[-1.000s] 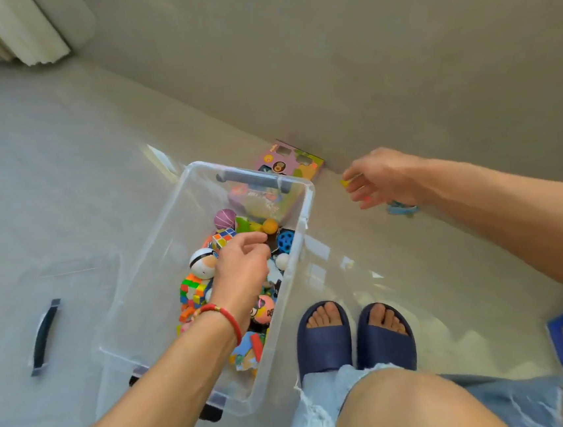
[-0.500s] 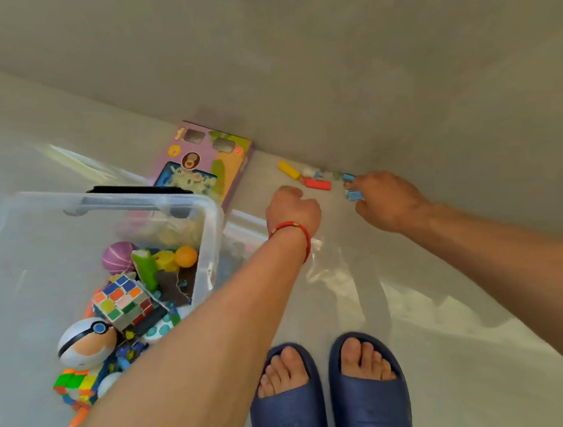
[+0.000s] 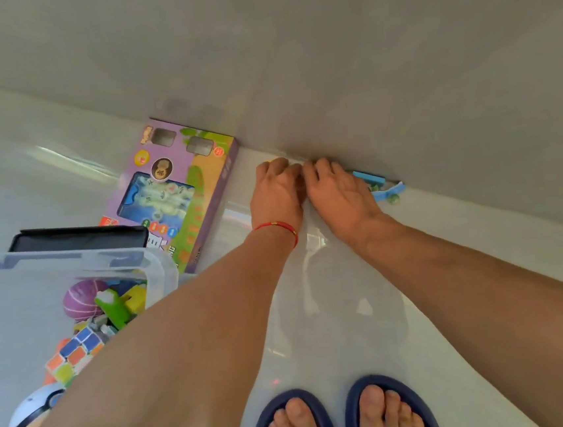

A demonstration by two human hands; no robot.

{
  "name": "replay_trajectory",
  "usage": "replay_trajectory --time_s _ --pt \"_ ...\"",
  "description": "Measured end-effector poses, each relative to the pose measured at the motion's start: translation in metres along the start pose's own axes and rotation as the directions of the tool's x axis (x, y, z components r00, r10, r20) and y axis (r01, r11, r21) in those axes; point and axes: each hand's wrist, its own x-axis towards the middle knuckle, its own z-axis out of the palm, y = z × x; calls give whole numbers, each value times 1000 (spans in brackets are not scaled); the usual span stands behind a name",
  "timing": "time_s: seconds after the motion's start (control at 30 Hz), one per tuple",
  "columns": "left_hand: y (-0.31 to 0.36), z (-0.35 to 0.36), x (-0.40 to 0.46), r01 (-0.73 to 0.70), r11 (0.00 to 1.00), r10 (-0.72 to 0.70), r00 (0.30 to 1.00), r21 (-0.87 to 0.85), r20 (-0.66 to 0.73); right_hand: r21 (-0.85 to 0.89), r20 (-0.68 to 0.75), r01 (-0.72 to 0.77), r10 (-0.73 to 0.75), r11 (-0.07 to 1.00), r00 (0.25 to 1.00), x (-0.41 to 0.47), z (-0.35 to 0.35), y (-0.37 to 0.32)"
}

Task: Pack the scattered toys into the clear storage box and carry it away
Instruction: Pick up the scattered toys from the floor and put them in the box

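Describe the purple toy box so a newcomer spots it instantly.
Find the clear bin at left, full of toys. Just beyond its far corner, a flat purple box lies on the floor, one end against the wall. It is the only printed carton, left of both hands.

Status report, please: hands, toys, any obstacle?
Left hand and right hand together at wall base, grip hidden. Blue pieces loose beside right hand. Storage box left, part-filled. No obstacle.

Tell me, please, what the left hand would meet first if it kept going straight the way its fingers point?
Most likely the wall. The left hand points at the floor-wall seam, fingertips almost there. A sliver of yellow shows by them, perhaps a small toy; whether it lies in the line is unclear.
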Motion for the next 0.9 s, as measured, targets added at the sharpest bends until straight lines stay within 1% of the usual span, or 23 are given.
replay_trajectory --time_s 0.07,0.13,0.2,0.23,0.3,0.33,0.5,0.63,0.73,0.8,0.83,0.87,0.9 --pt "-1 0 -3 -12 1000 12 999 1 -53 -17 1 -9 9 1000 1000 -3 3 -2" --pt "-3 2 -8 -3 1000 3 997 -4 -82 4 43 -79 79 997 996 -6 0 -5" --pt "-4 6 -14 11 1000 -14 993 -28 -115 74 86 -144 137 987 987 -10 -2 -8" --pt "-5 8 -17 21 999 -27 990 -45 -137 107 100 -153 143 982 985 -13 -1 -10" --pt "-6 11 -26 45 996 -59 982 -78 -181 107 98 -169 158 980 982 -23 3 -14" --pt "-5 12 -33 64 994 -79 979 -85 -189 98 75 -174 167 980 983 -30 7 -16" --pt "2 18 -78 148 988 -154 971 -49 -181 37 -90 -160 163 986 983 -74 32 -18" --pt "4 13 -99 180 983 -183 975 -35 -124 161 -64 -146 158 976 985 -106 40 -12" --pt "1 9 -119 208 977 -210 976 -38 -58 213 -38 -127 138 969 990 -140 42 -8" --pt "0 6 -134 212 977 -212 977 -38 -1 269 21 -132 132 954 991 -165 46 -1" --pt "1 3 -141 224 974 -223 974 -26 42 309 108 -173 146 935 983 -177 46 4" --pt "2 -1 -149 239 971 -237 968 -18 82 346 228 -215 140 913 964 -188 44 8" --pt "5 -7 -155 266 963 -261 959 -40 110 380 314 -270 151 885 937 -197 38 12"
